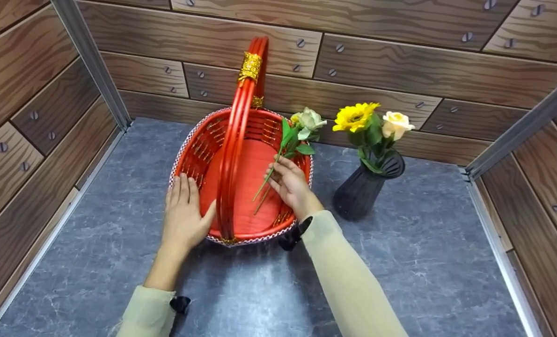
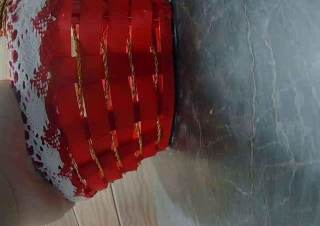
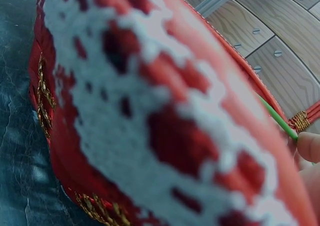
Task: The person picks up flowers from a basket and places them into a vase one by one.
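A red woven basket (image 1: 199, 140) with a tall arched handle (image 1: 237, 121) and white lace round its rim stands on the grey floor. My left hand (image 1: 185, 217) rests on its left rim, fingers straight and thumb spread toward the handle. Lace (image 2: 32, 86) lies beside that hand (image 2: 25, 186) in the left wrist view. Over the basket's right side, my right hand (image 1: 291, 185) pinches the thin green stem of a pale white rose (image 1: 311, 120). The bloom leans over the far right rim, while the stem ends hang inside the basket. The right wrist view shows fingertips (image 3: 310, 147) at the stem (image 3: 277, 117).
Right of the basket stands a black ribbed vase (image 1: 358, 194), tilted in this view, holding a yellow sunflower (image 1: 355, 118) and a peach rose (image 1: 397, 124). Wood-patterned panels (image 1: 377, 70) enclose the back and both sides, with metal strips (image 1: 93, 70) at the corners.
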Tool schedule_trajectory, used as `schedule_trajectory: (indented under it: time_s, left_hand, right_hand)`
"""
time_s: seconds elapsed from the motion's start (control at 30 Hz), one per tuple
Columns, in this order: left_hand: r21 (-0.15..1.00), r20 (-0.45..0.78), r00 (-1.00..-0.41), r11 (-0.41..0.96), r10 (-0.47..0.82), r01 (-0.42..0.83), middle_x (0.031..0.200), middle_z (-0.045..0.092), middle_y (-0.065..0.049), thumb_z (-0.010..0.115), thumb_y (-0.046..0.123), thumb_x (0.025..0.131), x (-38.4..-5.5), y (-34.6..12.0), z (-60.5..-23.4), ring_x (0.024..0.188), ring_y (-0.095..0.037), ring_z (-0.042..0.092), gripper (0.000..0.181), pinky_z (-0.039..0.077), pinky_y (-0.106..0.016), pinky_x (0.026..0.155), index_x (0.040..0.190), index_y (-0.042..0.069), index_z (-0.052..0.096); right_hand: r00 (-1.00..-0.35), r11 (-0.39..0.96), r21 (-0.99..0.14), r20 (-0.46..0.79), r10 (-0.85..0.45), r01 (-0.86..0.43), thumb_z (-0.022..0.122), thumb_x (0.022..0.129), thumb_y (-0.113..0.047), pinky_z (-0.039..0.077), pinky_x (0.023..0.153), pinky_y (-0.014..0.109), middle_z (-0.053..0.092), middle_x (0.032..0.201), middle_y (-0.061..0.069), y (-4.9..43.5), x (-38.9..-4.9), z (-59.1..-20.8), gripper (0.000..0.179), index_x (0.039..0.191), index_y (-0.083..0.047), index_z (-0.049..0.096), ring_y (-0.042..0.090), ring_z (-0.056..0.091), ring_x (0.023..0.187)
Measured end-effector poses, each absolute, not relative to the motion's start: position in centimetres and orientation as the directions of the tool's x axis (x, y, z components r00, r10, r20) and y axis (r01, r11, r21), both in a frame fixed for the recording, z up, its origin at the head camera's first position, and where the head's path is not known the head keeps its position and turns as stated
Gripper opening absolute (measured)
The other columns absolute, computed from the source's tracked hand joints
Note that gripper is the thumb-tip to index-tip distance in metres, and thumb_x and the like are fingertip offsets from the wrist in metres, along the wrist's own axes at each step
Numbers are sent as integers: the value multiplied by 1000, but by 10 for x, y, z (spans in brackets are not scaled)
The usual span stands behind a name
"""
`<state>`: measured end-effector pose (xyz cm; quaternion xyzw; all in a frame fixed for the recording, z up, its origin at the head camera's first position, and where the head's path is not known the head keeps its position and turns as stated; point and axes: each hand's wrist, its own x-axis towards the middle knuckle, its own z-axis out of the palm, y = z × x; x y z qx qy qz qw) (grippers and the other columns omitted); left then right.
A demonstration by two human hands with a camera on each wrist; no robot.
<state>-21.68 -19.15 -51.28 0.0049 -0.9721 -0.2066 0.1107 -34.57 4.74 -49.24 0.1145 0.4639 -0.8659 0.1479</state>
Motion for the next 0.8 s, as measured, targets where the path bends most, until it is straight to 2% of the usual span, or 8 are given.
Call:
schedule_trajectory:
  time_s: [0.1,0.27,0.7,0.8]
  left_hand:
    - [401,214,-975,915,-55,37,163,11,-27,41,54,100,-217,-192,-514,153,-41,4,85,4,-53,124,154,-8,21]
    - [395,230,-972,918,-51,45,163,13,-28,42,54,100,-219,-191,-514,153,-41,5,85,7,-55,123,154,-8,22]
    - [388,271,-961,920,-58,54,161,18,-29,47,50,99,-217,-193,-516,152,-42,10,82,7,-54,123,151,-11,30]
    - [389,270,-961,920,-57,54,161,18,-29,47,50,99,-217,-193,-516,152,-42,10,82,8,-54,123,151,-10,29]
  right_hand:
    - [-932,-528,-770,-330,-150,358,53,100,1,56,85,33,64,87,3,48,-346,-492,27,125,-8,57,16,62,79]
    - [-936,-546,-763,-319,-149,347,53,100,1,57,77,30,64,85,3,48,-348,-492,38,138,-3,51,15,62,77]
    - [-937,-515,-784,-287,-198,348,55,98,2,58,82,34,66,88,4,46,-346,-494,44,141,-5,50,18,65,80]
    - [-938,-508,-789,-288,-193,347,56,98,2,58,84,36,66,88,4,45,-345,-493,39,136,-5,53,18,65,80]
